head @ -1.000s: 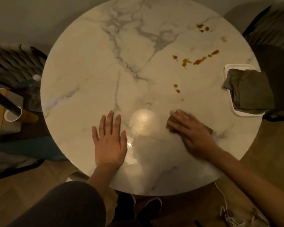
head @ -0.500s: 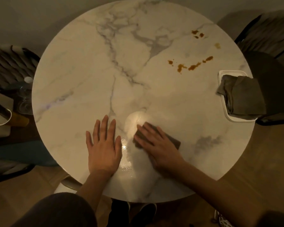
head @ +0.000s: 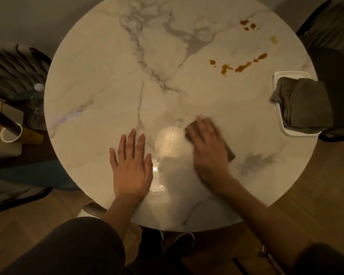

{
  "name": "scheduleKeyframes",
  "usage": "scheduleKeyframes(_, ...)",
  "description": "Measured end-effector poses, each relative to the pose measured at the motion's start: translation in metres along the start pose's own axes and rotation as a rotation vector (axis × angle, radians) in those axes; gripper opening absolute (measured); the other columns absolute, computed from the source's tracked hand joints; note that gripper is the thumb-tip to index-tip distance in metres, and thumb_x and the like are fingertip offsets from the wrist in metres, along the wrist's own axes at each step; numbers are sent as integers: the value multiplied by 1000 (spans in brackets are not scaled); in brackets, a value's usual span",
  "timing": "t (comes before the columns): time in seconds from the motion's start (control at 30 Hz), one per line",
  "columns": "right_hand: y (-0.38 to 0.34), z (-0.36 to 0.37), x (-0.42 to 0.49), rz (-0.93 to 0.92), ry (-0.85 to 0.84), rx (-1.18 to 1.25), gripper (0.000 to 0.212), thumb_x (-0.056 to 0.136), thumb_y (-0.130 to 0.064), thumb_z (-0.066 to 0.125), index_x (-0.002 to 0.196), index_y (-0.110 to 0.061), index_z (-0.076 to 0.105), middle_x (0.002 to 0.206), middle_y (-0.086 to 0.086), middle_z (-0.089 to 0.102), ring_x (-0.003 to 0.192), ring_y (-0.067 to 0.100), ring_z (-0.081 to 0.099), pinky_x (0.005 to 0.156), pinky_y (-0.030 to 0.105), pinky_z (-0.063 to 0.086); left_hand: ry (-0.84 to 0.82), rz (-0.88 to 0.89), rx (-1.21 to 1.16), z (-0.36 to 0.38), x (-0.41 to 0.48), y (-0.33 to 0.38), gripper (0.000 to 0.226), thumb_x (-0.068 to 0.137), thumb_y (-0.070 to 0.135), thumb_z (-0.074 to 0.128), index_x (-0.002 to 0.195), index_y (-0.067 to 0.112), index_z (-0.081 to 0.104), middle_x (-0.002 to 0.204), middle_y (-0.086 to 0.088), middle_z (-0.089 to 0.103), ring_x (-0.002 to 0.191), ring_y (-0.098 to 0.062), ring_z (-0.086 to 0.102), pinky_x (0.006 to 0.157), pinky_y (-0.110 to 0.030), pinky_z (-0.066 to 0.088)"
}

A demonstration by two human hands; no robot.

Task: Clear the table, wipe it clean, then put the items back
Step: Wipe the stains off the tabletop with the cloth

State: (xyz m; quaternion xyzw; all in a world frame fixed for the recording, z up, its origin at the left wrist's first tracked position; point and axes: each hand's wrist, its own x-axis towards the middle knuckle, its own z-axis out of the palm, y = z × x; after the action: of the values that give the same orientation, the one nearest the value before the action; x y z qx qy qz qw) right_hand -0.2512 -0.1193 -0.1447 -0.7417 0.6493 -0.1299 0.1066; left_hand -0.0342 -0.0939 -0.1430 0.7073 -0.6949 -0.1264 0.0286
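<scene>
A round white marble table (head: pixel 99 80) fills the view. My right hand (head: pixel 209 147) presses flat on a dark folded cloth (head: pixel 229 151) near the table's front middle; the hand is blurred with motion and hides most of the cloth. My left hand (head: pixel 130 165) lies flat on the tabletop to its left, fingers spread, holding nothing. A wet shiny patch (head: pixel 167 143) glistens between the hands. Brown stains (head: pixel 240 67) streak the far right of the table, with more brown spots (head: pixel 247 25) near the far edge.
A white tray (head: pixel 282 121) at the table's right edge holds a crumpled olive cloth (head: pixel 304 104). Dark chairs stand at the right (head: pixel 330 32) and left (head: pixel 12 70). On the left, a low surface holds a white cup (head: pixel 9 133) and a bottle (head: pixel 36 100).
My right hand has swept the cloth from right to left and back toward the right across the table's front. Two small stains in its path are gone. My left hand stays planted.
</scene>
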Motion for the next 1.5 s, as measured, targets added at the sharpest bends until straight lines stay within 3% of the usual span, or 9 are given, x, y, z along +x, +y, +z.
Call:
scheduleKeyframes(0.2,-50,18,-120,-460,-275,9,73,81,-30,64,148,-26,34,163,6,13,151,26,6,118,48,10,-26,-5,-7,-3,1,0,59,98,47,11,154,28,10,162,6,0,149,-16,-7,120,-49,0)
scheduleKeyframes(0.4,-31,13,-75,-649,-315,58,63,84,-21,51,146,-26,40,160,3,25,150,21,12,121,42,6,-31,2,-34,-5,2,0,58,98,46,13,154,30,9,162,8,-1,149,-14,-9,120,-47,-3)
scheduleKeyframes(0.67,12,-2,80,-285,-204,155,53,91,-15,39,143,-26,48,158,-4,31,148,14,19,121,32,7,75,84,-298,-35,48,-2,52,97,41,26,144,23,39,147,1,39,133,-19,36,106,-40,26)
scheduleKeyframes(0.77,29,-6,136,-151,-121,141,54,92,-20,29,142,-23,50,155,0,36,147,19,26,121,39,14,120,161,-279,-49,118,-7,47,97,35,32,143,23,40,146,1,41,131,-18,35,105,-39,25)
scheduleKeyframes(0.97,40,-2,211,-17,-58,75,51,96,-12,38,145,-22,45,158,2,31,148,21,23,121,46,17,19,340,-98,-49,228,-17,50,98,38,26,143,20,40,150,-3,37,137,-23,34,110,-46,27)
scheduleKeyframes(1.07,26,1,203,-29,-55,4,49,99,-20,38,148,-19,40,160,5,26,149,23,18,121,46,13,-1,395,16,-41,238,-17,54,99,42,22,148,21,32,157,-2,27,144,-24,23,114,-48,21)
scheduleKeyframes(1.2,-18,13,121,-234,-156,-39,56,94,-25,49,149,-24,37,161,6,22,150,26,14,121,42,8,2,385,12,-38,238,-18,54,100,42,24,149,21,31,158,0,24,146,-20,18,116,-46,18)
scheduleKeyframes(1.37,-36,12,51,-499,-255,4,58,90,-20,54,146,-25,41,160,4,25,149,23,19,117,44,21,-10,379,2,-41,238,-16,55,99,42,23,148,21,33,158,3,26,145,-17,19,116,-44,18)
scheduleKeyframes(1.5,33,-13,81,-103,-116,79,54,95,-15,42,148,-22,40,159,4,28,149,23,22,116,47,25,-13,380,-11,-40,238,-17,54,99,41,22,149,22,30,159,3,22,147,-17,15,117,-44,16)
